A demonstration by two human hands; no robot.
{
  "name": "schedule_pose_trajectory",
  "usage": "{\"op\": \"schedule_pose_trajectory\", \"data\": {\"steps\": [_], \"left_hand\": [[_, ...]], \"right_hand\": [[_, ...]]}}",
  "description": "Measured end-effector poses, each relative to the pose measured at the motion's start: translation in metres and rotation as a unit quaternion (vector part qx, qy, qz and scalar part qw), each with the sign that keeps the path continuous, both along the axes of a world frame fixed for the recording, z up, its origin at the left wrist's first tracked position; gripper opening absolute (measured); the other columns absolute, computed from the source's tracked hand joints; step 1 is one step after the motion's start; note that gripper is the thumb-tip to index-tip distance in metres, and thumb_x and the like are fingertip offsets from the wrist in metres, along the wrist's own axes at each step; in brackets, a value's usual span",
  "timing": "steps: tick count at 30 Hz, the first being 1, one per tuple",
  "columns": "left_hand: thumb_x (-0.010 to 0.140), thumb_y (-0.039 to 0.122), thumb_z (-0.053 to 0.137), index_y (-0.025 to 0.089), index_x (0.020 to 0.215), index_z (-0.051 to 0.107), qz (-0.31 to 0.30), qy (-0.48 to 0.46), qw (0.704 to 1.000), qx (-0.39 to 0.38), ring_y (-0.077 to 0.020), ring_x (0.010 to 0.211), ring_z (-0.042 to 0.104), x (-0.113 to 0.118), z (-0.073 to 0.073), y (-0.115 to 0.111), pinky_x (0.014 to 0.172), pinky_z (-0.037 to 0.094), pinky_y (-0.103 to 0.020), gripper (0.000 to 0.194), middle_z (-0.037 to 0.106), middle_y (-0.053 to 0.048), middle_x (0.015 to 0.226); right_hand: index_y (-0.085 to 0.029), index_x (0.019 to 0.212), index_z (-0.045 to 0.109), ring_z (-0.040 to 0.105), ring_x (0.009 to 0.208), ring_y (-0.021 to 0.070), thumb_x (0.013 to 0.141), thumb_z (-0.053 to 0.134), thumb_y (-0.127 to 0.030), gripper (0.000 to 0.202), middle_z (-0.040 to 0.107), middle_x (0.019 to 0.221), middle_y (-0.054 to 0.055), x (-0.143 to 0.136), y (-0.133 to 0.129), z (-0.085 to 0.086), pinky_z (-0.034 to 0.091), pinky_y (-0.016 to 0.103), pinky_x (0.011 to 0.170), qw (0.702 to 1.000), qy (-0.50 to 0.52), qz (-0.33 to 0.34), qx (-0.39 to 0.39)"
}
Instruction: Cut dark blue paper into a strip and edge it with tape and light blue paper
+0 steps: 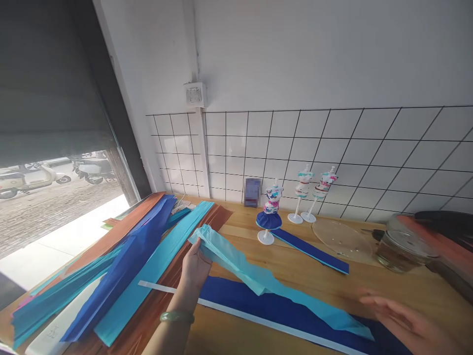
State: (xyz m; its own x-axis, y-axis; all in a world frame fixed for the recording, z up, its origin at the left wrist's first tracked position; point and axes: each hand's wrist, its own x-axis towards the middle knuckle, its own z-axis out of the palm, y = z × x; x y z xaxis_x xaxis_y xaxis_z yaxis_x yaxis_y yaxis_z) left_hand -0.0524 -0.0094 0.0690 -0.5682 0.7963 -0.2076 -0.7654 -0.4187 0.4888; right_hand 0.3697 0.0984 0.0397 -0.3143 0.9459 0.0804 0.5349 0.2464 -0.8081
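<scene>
My left hand [195, 268] grips the upper end of a light turquoise crepe strip [254, 276], which runs down to the right over a dark blue sheet [236, 295]. A narrow white strip [254, 318] lies along the near edge of the blue sheet and passes under my left wrist. Near the strip's lower right end, my right hand [402, 315] is held with fingers stretched out, slightly blurred, holding nothing. A small dress form [272, 207] with a blue ruffled skirt stands behind the strip, and a folded blue strip [312, 250] lies beside it.
Brown, blue and turquoise paper sheets [151, 266] cover the left side of the wooden table [236, 236]. Two small dress forms [302, 190] stand at the tiled wall. A round clear plate [342, 239] and a glass jar [402, 246] are at the right. A phone-like object [252, 192] leans on the wall.
</scene>
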Motion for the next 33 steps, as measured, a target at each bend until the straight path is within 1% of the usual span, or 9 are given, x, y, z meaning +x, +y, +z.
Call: {"op": "schedule_pose_trajectory", "data": {"steps": [3, 6, 9, 12, 15, 18, 21, 24, 33], "left_hand": [[0.092, 0.014, 0.033, 0.013, 0.104, 0.062, -0.033, -0.004, 0.999, 0.003, -0.0143, 0.076, 0.068, 0.010, 0.004, -0.001, 0.076, 0.052, -0.024, 0.031, 0.072, -0.005, 0.080], [0.092, 0.014, 0.035, 0.013, 0.105, 0.062, -0.054, -0.005, 0.999, 0.004, -0.0145, 0.074, 0.068, 0.015, 0.004, -0.001, 0.073, 0.053, -0.024, 0.030, 0.072, -0.005, 0.081], [0.090, 0.015, 0.038, 0.013, 0.104, 0.063, -0.058, -0.001, 0.998, 0.006, -0.0145, 0.073, 0.068, 0.015, 0.004, -0.002, 0.071, 0.053, -0.024, 0.029, 0.072, -0.004, 0.081], [0.090, 0.015, 0.038, 0.014, 0.103, 0.063, -0.061, 0.005, 0.998, 0.006, -0.0149, 0.072, 0.067, 0.009, 0.004, -0.004, 0.072, 0.053, -0.025, 0.028, 0.072, -0.005, 0.080], [0.092, 0.017, 0.035, 0.016, 0.100, 0.064, -0.063, 0.012, 0.998, 0.008, -0.0138, 0.073, 0.067, 0.003, 0.005, -0.005, 0.073, 0.052, -0.024, 0.030, 0.072, -0.004, 0.080], [0.092, 0.032, 0.037, 0.019, 0.097, 0.064, -0.081, 0.032, 0.996, 0.019, -0.0142, 0.076, 0.067, 0.007, 0.007, -0.007, 0.072, 0.052, -0.024, 0.030, 0.071, -0.003, 0.081], [0.079, 0.040, 0.059, 0.016, 0.094, 0.065, -0.143, 0.077, 0.987, 0.007, -0.0201, 0.076, 0.066, 0.022, 0.006, -0.008, 0.070, 0.052, -0.029, 0.029, 0.070, -0.007, 0.082], [0.063, 0.022, 0.076, 0.010, 0.081, 0.066, -0.178, 0.118, 0.976, -0.030, -0.0231, 0.071, 0.066, 0.037, 0.002, -0.007, 0.067, 0.052, -0.030, 0.023, 0.070, -0.010, 0.076], [0.064, 0.019, 0.074, 0.014, 0.079, 0.064, -0.099, 0.112, 0.985, -0.086, -0.0200, 0.066, 0.067, 0.022, -0.009, 0.001, 0.062, 0.053, -0.028, 0.018, 0.069, -0.004, 0.070]], "right_hand": [[-0.032, 0.106, 0.063, 0.045, 0.119, 0.0251, 0.073, 0.057, -0.051, 0.039, 0.057, 0.123, 0.003, -0.067, -0.020, 0.043, 0.041, 0.037, 0.095, 0.997, 0.004, 0.069, -0.024], [-0.022, 0.126, 0.047, 0.041, 0.122, 0.0227, 0.078, 0.056, -0.051, 0.057, 0.046, 0.133, 0.009, -0.139, -0.035, 0.075, 0.035, 0.034, 0.100, 0.971, 0.051, 0.216, -0.086], [-0.015, 0.131, 0.039, 0.047, 0.114, 0.0233, 0.073, 0.064, -0.050, 0.072, 0.052, 0.124, 0.013, -0.192, -0.043, 0.084, 0.040, 0.033, 0.092, 0.931, 0.090, 0.307, -0.177], [-0.016, 0.110, 0.057, 0.060, 0.080, 0.0199, 0.065, 0.071, -0.049, 0.057, 0.065, 0.088, 0.004, -0.219, -0.047, 0.078, 0.049, 0.029, 0.066, 0.910, 0.085, 0.340, -0.222], [-0.016, 0.080, 0.062, 0.055, 0.061, 0.0137, 0.063, 0.073, -0.046, 0.035, 0.061, 0.068, -0.002, -0.229, -0.046, 0.068, 0.044, 0.022, 0.052, 0.918, 0.086, 0.312, -0.228], [-0.017, 0.067, 0.056, 0.048, 0.054, 0.0097, 0.068, 0.068, -0.046, 0.032, 0.054, 0.059, -0.005, -0.231, -0.041, 0.061, 0.038, 0.020, 0.048, 0.936, 0.104, 0.262, -0.209], [-0.018, 0.071, 0.057, 0.048, 0.055, 0.0103, 0.068, 0.067, -0.049, 0.033, 0.054, 0.061, -0.005, -0.235, -0.036, 0.058, 0.039, 0.021, 0.051, 0.933, 0.122, 0.261, -0.216], [-0.017, 0.072, 0.059, 0.051, 0.059, 0.0123, 0.065, 0.069, -0.051, 0.036, 0.058, 0.065, -0.004, -0.238, -0.037, 0.057, 0.040, 0.023, 0.055, 0.922, 0.132, 0.279, -0.233], [-0.018, 0.087, 0.061, 0.054, 0.066, 0.0120, 0.054, 0.078, -0.046, 0.047, 0.060, 0.076, -0.004, -0.215, -0.041, 0.061, 0.044, 0.022, 0.059, 0.863, 0.130, 0.350, -0.340]]}}
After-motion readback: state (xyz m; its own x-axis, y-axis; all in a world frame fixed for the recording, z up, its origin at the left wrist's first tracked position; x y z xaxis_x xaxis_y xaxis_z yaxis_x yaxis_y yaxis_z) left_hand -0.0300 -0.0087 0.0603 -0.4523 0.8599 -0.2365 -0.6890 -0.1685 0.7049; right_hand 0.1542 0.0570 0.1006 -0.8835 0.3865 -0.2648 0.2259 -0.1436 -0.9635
